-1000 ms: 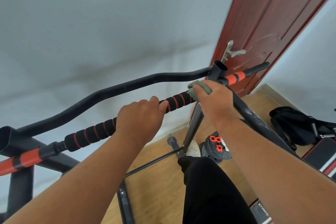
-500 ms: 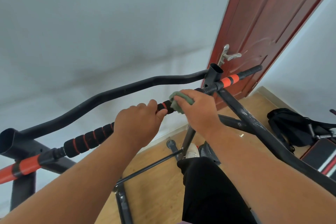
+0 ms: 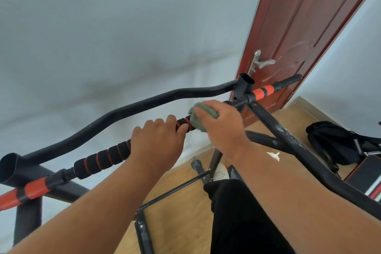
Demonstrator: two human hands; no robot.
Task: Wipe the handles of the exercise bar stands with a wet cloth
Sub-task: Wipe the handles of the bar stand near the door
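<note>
A black foam handle with red rings (image 3: 103,160) runs along the straight bar of the black exercise stand (image 3: 245,84), with orange sleeves at both ends. My left hand (image 3: 157,140) grips the handle near its middle. Just to its right, my right hand (image 3: 220,126) holds a green cloth (image 3: 199,117) wrapped round the same handle. A short stretch of foam shows between the two hands. A curved black bar (image 3: 127,109) runs behind the handle.
A red-brown door (image 3: 305,27) with a metal lever (image 3: 261,63) stands close behind the stand's right post. A black bag (image 3: 334,144) lies on the wood floor at the right. Slanted frame tubes (image 3: 288,140) and my black-trousered leg (image 3: 237,212) are below.
My right hand slid the cloth leftward along the handle from near the right post until it sits close beside my left hand. The left hand kept its grip.
</note>
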